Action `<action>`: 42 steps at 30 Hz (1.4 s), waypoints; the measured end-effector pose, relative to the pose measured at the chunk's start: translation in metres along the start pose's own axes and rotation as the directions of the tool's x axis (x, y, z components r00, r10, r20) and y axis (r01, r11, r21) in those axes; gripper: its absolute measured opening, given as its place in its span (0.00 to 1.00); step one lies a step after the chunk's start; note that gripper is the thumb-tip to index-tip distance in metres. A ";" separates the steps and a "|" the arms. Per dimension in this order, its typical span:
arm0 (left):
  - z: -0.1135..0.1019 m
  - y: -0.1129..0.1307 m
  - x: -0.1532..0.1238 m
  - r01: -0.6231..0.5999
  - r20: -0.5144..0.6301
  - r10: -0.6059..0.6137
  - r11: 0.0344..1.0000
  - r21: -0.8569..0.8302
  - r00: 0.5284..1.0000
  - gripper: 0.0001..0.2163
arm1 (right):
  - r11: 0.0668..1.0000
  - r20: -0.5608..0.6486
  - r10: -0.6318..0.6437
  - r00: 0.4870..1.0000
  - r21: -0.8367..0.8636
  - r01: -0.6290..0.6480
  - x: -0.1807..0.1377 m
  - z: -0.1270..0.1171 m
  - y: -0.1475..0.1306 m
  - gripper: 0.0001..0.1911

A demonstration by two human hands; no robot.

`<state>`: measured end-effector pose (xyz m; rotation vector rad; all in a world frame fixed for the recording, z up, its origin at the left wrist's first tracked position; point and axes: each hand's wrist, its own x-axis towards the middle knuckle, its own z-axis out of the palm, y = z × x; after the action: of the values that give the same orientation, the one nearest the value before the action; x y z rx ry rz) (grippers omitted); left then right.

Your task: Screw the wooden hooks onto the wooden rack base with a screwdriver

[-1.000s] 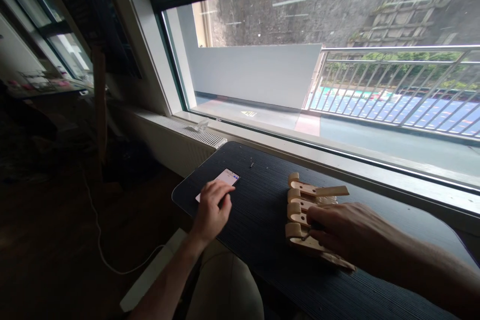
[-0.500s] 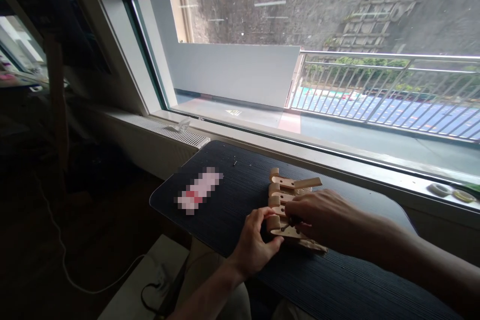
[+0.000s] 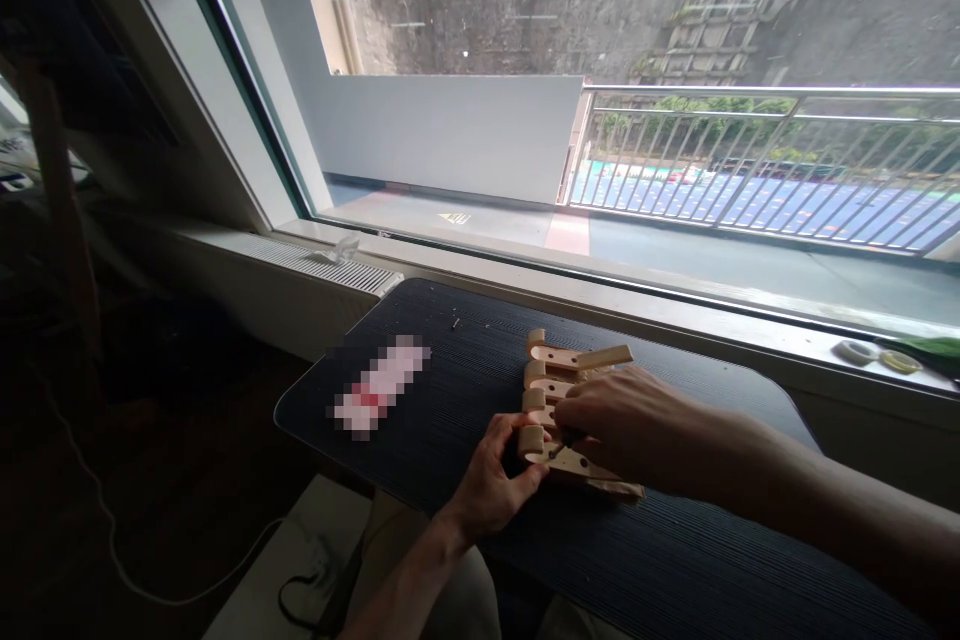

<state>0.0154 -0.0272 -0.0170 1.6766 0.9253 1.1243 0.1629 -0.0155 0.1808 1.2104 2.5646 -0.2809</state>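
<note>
White cable: snaking around on the dark floor, off the left side of the table.
White box: down low, below the table's near-left corner, black cord lying on it.
Radiator: white with a slotted top, butts up near the table's far-left corner, bit of clear plastic on it.
Pixelated item: pinkish with a red patch, lying just in from the table's left edge. Too blocky to tell what it is.
Little metal bit: near the far-left corner, some crumbs around it.
Left grip: clamped on the wooden piece, fingers at its left end and thumb by the near-left corner.
Wooden piece: lying on the table between far and near edges, four curled ends facing left, loose-looking flat strip angling off the far side. Left grip's at its near-left corner, right grip's right over the middle.
Tool: thin shank slanting down to the nearest wooden arm, mostly hidden.
Right grip: curled tight around the tool, forearm coming in over the table's right side.
Two rings: tape-roll looking things on the windowsill, past the table's far-right corner.
</note>
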 end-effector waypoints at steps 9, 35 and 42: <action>-0.001 0.003 0.000 0.008 0.008 -0.008 1.000 -0.002 1.000 0.18 | 0.997 -0.039 0.053 0.998 -0.055 -0.055 0.004 0.012 0.002 0.07; 0.002 0.000 -0.001 -0.040 0.003 0.040 0.999 0.007 0.999 0.17 | 0.991 -0.211 0.121 0.970 0.083 -0.105 -0.007 0.034 0.007 0.05; 0.019 -0.003 0.017 -0.061 -0.083 0.067 0.995 0.077 0.994 0.14 | 0.954 -0.474 0.187 0.860 0.298 -0.043 -0.005 0.062 0.031 0.11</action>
<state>0.0387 -0.0162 -0.0185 1.7403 0.9837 1.2261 0.2007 -0.0180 0.1225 1.7320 2.9388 -0.3486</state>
